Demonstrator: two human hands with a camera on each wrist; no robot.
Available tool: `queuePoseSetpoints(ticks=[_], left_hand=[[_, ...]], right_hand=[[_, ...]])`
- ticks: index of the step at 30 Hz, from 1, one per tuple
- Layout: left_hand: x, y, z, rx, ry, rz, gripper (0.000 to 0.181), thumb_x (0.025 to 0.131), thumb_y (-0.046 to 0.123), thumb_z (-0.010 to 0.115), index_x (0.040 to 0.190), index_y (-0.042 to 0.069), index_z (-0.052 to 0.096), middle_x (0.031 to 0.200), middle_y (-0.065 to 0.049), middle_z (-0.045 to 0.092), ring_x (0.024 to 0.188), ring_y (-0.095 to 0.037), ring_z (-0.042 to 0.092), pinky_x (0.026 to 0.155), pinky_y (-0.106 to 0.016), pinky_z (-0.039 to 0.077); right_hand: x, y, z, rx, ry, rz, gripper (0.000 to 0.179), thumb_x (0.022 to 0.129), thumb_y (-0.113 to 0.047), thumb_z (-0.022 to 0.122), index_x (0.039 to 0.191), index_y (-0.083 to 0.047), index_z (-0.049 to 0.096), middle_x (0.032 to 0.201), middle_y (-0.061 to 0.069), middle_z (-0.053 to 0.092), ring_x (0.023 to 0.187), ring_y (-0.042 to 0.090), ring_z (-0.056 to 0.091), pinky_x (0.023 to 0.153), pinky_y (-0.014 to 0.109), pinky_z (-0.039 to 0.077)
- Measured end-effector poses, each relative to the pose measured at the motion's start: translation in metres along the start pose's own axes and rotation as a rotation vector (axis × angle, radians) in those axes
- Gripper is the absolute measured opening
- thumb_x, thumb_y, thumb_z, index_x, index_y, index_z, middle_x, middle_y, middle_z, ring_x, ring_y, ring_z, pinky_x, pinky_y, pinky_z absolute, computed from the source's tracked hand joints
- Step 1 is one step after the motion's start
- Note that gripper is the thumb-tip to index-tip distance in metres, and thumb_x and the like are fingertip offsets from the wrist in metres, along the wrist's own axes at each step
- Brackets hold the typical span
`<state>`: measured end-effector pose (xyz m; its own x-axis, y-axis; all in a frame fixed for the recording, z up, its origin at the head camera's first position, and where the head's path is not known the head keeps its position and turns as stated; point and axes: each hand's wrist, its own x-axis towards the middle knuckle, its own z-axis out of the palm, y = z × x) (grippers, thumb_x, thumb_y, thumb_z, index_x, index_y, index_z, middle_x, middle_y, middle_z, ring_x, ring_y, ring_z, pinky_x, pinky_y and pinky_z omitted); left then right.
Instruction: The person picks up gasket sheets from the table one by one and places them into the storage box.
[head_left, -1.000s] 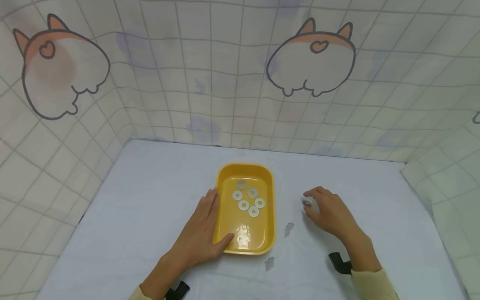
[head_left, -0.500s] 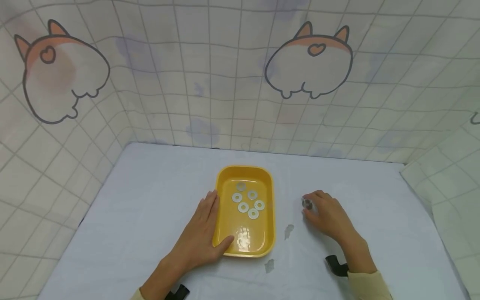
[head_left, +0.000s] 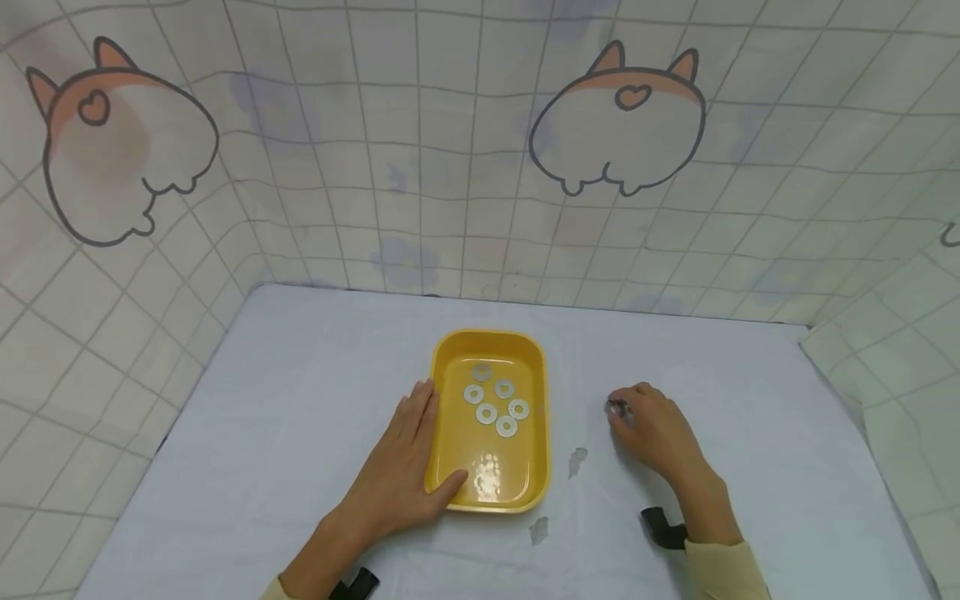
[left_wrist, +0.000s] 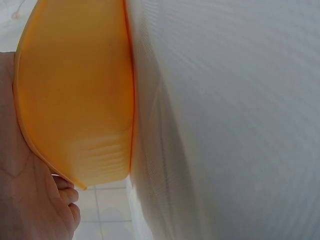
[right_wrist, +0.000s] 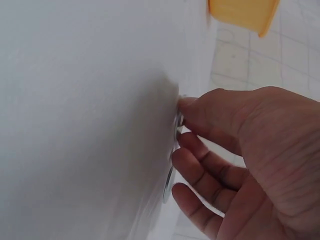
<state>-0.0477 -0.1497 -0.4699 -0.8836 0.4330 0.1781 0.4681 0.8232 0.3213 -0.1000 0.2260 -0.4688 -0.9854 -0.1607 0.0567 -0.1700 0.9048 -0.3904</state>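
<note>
The yellow tray holds several flat metal washers on its bottom. My left hand lies along the tray's left side, fingers straight, thumb over the near rim; the left wrist view has the palm against the tray wall. To the right of the tray, my right hand is low at the table. Its thumb and fingertips pinch a silvery washer at the white tabletop. Another washer shows just below it, near the other fingertips. The fingers partly cover these washers in the head view.
A white cloth covers the table. Two grey patches mark it, right of the tray and near its front corner. Grid-patterned curtains with cartoon animal drawings stand around the back and sides. A black wrist mount sits by the right wrist.
My right thumb and fingertips have drawn closer around the washers, and the right wrist has shifted slightly left. The left hand, the tray and the washers inside it stay in place.
</note>
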Motion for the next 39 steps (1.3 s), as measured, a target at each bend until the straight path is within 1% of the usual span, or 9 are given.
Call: queuePoseSetpoints(ticks=[5, 8, 12, 18, 22, 30, 34, 37, 39], left_hand=[[0.0, 0.0, 0.0, 0.006, 0.002, -0.001, 0.105, 0.097, 0.058, 0.063, 0.165, -0.008, 0.02, 0.178, -0.02, 0.013, 0.167, -0.032, 0.015, 0.134, -0.021, -0.013], [0.0, 0.0, 0.0, 0.006, 0.011, 0.01, 0.104, 0.096, 0.058, 0.063, 0.165, -0.009, 0.021, 0.178, -0.021, 0.015, 0.167, -0.034, 0.016, 0.134, -0.02, -0.013], [0.0, 0.0, 0.001, 0.01, 0.0, 0.006, 0.104, 0.097, 0.059, 0.061, 0.165, -0.008, 0.02, 0.178, -0.021, 0.014, 0.167, -0.033, 0.015, 0.134, -0.021, -0.013], [-0.001, -0.001, 0.0, 0.016, -0.014, -0.01, 0.105, 0.097, 0.06, 0.061, 0.166, -0.007, 0.019, 0.179, -0.019, 0.013, 0.168, -0.03, 0.012, 0.133, -0.021, -0.013], [-0.001, -0.001, 0.001, 0.007, -0.009, -0.007, 0.105, 0.097, 0.059, 0.062, 0.166, -0.007, 0.019, 0.179, -0.019, 0.013, 0.168, -0.03, 0.013, 0.134, -0.021, -0.013], [-0.002, 0.001, 0.002, 0.007, -0.018, -0.007, 0.106, 0.097, 0.06, 0.062, 0.166, -0.007, 0.016, 0.179, -0.018, 0.01, 0.168, -0.031, 0.013, 0.134, -0.022, -0.012], [-0.001, 0.001, 0.001, 0.012, -0.011, 0.0, 0.106, 0.097, 0.059, 0.061, 0.166, -0.007, 0.016, 0.179, -0.019, 0.011, 0.168, -0.032, 0.013, 0.134, -0.022, -0.012], [0.0, 0.001, 0.001, 0.018, -0.007, 0.002, 0.105, 0.097, 0.059, 0.061, 0.166, -0.007, 0.016, 0.179, -0.019, 0.011, 0.168, -0.032, 0.013, 0.135, -0.023, -0.012], [-0.001, 0.0, 0.001, 0.019, -0.007, 0.002, 0.106, 0.097, 0.059, 0.061, 0.166, -0.007, 0.016, 0.179, -0.019, 0.011, 0.168, -0.032, 0.013, 0.135, -0.023, -0.012]], right_hand=[[0.0, -0.003, -0.001, 0.018, -0.026, 0.088, 0.026, 0.096, -0.014, 0.072, 0.115, 0.003, 0.075, 0.113, 0.022, 0.076, 0.106, 0.04, 0.072, 0.092, 0.058, 0.059], [-0.001, -0.004, -0.002, 0.014, -0.042, 0.129, 0.028, 0.096, -0.017, 0.073, 0.115, 0.004, 0.074, 0.112, 0.023, 0.076, 0.104, 0.041, 0.072, 0.091, 0.058, 0.059], [-0.003, -0.006, -0.002, -0.019, -0.026, 0.13, 0.027, 0.095, -0.017, 0.075, 0.11, 0.005, 0.074, 0.104, 0.022, 0.076, 0.094, 0.038, 0.072, 0.084, 0.056, 0.06], [-0.002, -0.012, -0.001, -0.115, 0.016, 0.112, 0.021, 0.093, -0.016, 0.076, 0.1, 0.004, 0.074, 0.09, 0.017, 0.073, 0.077, 0.03, 0.067, 0.07, 0.049, 0.057], [-0.001, -0.015, -0.001, -0.121, 0.019, 0.159, 0.021, 0.091, -0.016, 0.076, 0.096, 0.004, 0.075, 0.085, 0.016, 0.072, 0.07, 0.026, 0.064, 0.064, 0.045, 0.056], [-0.003, -0.02, -0.001, -0.109, -0.01, 0.237, 0.025, 0.088, -0.018, 0.072, 0.094, 0.006, 0.074, 0.084, 0.017, 0.071, 0.069, 0.026, 0.062, 0.062, 0.043, 0.055], [-0.002, -0.024, 0.001, -0.135, 0.027, 0.241, 0.02, 0.086, -0.015, 0.071, 0.083, 0.005, 0.07, 0.074, 0.014, 0.065, 0.063, 0.023, 0.055, 0.053, 0.037, 0.046], [0.0, -0.027, 0.006, -0.152, 0.081, 0.227, 0.018, 0.082, -0.01, 0.068, 0.069, 0.0, 0.06, 0.064, 0.009, 0.053, 0.058, 0.02, 0.043, 0.049, 0.03, 0.033], [0.001, -0.029, 0.008, -0.152, 0.112, 0.219, 0.021, 0.078, -0.007, 0.066, 0.063, -0.005, 0.051, 0.061, 0.007, 0.045, 0.058, 0.019, 0.037, 0.048, 0.029, 0.027]])
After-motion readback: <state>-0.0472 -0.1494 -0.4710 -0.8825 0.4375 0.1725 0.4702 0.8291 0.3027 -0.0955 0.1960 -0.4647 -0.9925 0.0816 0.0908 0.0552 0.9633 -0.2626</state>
